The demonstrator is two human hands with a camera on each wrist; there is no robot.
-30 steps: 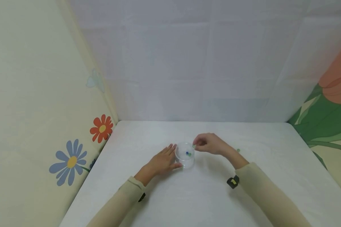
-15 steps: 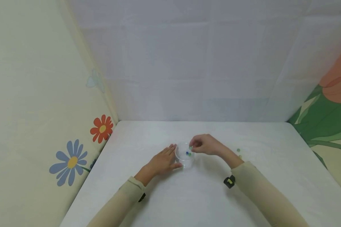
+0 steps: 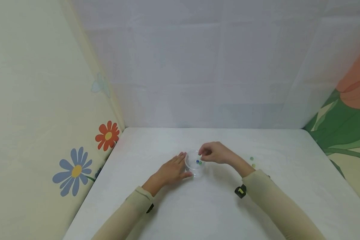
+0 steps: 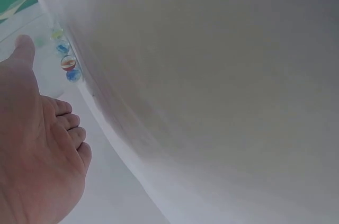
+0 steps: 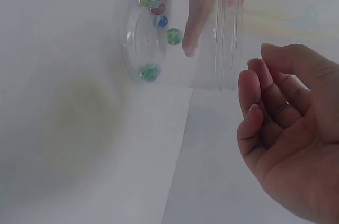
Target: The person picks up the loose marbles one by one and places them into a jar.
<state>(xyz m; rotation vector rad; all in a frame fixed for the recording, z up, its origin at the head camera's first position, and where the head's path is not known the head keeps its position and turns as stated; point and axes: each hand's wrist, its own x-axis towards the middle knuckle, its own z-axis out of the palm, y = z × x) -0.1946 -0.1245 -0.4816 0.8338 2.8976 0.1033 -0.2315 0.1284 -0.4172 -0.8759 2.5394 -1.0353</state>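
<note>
A clear plastic jar [image 3: 195,170] with marbles inside stands upright on the white table. My left hand [image 3: 172,170] lies along its left side, with the fingers stretched out by the wall and the thumb at the front. Over the jar's mouth is my right hand [image 3: 215,152]. Its fingers [image 5: 250,89] are bent and slightly parted from the thumb, with nothing between them in the right wrist view. A green marble [image 5: 174,36] is seen through the jar wall, apart from the others. A blue marble [image 5: 161,21] and several more are near the bottom.
To the right of the jar, two greenish marbles [image 3: 252,158] lie on the white table [image 3: 183,213] near the right forearm. A small dark object [image 3: 268,176] peeks out beside the right sleeve. White cloth stands behind, and flower-patterned cloth [image 3: 76,171] at the sides.
My right hand has moved a little left over the jar's mouth. The marble pinched in its fingertips earlier is let go. My left hand has stayed in place.
</note>
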